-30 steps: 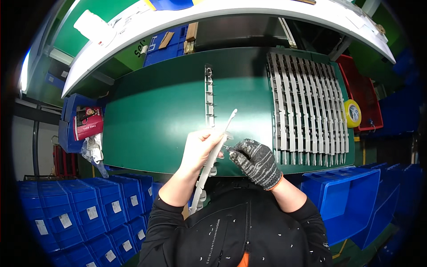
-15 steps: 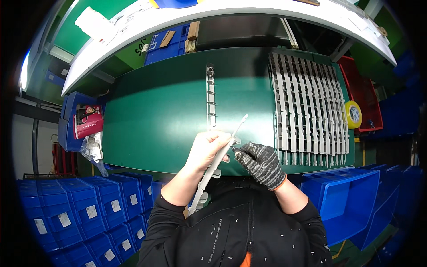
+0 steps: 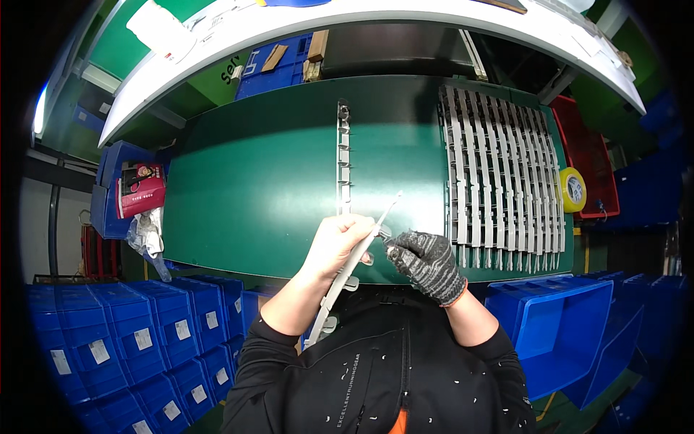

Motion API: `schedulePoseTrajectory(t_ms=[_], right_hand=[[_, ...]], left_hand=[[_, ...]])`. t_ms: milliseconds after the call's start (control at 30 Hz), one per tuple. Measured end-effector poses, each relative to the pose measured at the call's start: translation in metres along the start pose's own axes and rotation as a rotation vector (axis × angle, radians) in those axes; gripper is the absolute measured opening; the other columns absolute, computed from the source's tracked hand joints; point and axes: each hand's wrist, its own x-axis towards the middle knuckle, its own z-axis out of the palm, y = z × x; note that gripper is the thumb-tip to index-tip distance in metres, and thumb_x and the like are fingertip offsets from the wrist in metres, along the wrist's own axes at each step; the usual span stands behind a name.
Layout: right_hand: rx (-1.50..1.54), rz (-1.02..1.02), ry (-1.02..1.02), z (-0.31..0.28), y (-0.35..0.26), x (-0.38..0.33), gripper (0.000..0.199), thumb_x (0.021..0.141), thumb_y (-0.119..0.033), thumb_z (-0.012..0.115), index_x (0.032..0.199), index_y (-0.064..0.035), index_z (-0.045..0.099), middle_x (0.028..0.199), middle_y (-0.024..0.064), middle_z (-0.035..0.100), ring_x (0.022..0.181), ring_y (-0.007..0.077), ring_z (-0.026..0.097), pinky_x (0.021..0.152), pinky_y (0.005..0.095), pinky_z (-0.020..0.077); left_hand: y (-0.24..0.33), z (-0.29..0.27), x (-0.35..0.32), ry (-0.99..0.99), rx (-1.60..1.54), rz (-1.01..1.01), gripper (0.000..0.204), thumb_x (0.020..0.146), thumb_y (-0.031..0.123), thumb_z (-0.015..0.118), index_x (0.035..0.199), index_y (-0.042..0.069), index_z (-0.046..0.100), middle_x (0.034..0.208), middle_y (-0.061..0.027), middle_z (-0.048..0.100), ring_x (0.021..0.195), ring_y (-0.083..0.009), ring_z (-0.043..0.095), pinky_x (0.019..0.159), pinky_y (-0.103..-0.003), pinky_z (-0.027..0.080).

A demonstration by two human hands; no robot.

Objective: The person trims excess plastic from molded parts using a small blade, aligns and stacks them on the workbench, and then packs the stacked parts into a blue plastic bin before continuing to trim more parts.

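- Trimming, seemingly: bare left hand [image 3: 338, 244] grips a long pale-grey plastic strip [image 3: 353, 262] over the green desk's [image 3: 253, 181] near edge.
- Gloved right hand [image 3: 428, 262] pinches at its middle; the next move likely needs steady, fine fingertip work.

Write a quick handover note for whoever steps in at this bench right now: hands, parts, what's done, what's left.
Left hand, bare, grips a long white plastic strip held slanted over the near edge of the green mat.
Right hand, in a dark glove, pinches at the strip's edge beside the left fingers; whether it holds a tool cannot be seen.
One grey strip lies alone mid-mat. A row of white strips lies side by side on the right.
Done: which strips are finished cannot be told.
Left: the strip in hand is not yet laid down.
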Motion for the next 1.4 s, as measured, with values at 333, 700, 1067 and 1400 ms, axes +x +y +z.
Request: schedulePoseTrajectory(t_ms=[333, 700, 1067, 1400], right_hand=[[-0.1, -0.123, 0.014, 0.007, 0.003, 0.004, 0.018, 0.079, -0.017, 0.062, 0.088, -0.0022, 0.066, 0.061, 0.0093, 0.058, 0.052, 0.0162, 0.057, 0.05, 0.0285, 0.0427], [0.018, -0.001, 0.167, 0.001, 0.002, -0.003, 0.015, 0.081, -0.014, 0.06, 0.077, -0.0001, 0.06, 0.057, 0.0094, 0.052, 0.048, 0.0161, 0.048, 0.048, 0.0295, 0.0383], [0.159, 0.26, 0.093, 0.009, -0.006, 0.009, 0.016, 0.083, -0.016, 0.058, 0.078, -0.0015, 0.06, 0.056, -0.001, 0.052, 0.049, 0.007, 0.045, 0.046, 0.0241, 0.0375], [0.656, 0.194, 0.316, 0.01, 0.034, 0.016, 0.01, 0.079, -0.005, 0.06, 0.088, -0.0036, 0.055, 0.066, 0.0016, 0.055, 0.054, 0.0094, 0.05, 0.053, 0.0222, 0.0436]], left_hand=[[0.001, 0.0, -0.001, -0.068, -0.064, -0.029, 0.023, 0.082, 0.018, 0.06, 0.089, -0.003, 0.062, 0.068, -0.0045, 0.06, 0.048, -0.0076, 0.054, 0.047, -0.02, 0.048], [-0.002, 0.006, -0.001, 0.015, 0.041, 0.075, 0.019, 0.084, 0.017, 0.058, 0.087, -0.001, 0.063, 0.067, -0.0022, 0.059, 0.051, -0.0066, 0.054, 0.047, -0.018, 0.045], [-0.006, 0.011, -0.005, 0.202, 0.973, 0.619, 0.01, 0.079, 0.018, 0.061, 0.078, 0.008, 0.064, 0.057, -0.0075, 0.055, 0.049, -0.0218, 0.056, 0.047, -0.029, 0.043], [0.158, -0.106, -0.104, 0.355, -0.166, 0.957, 0.025, 0.09, 0.018, 0.04, 0.069, 0.007, 0.045, 0.058, 0.0002, 0.036, 0.057, -0.013, 0.036, 0.073, -0.031, 0.041]])
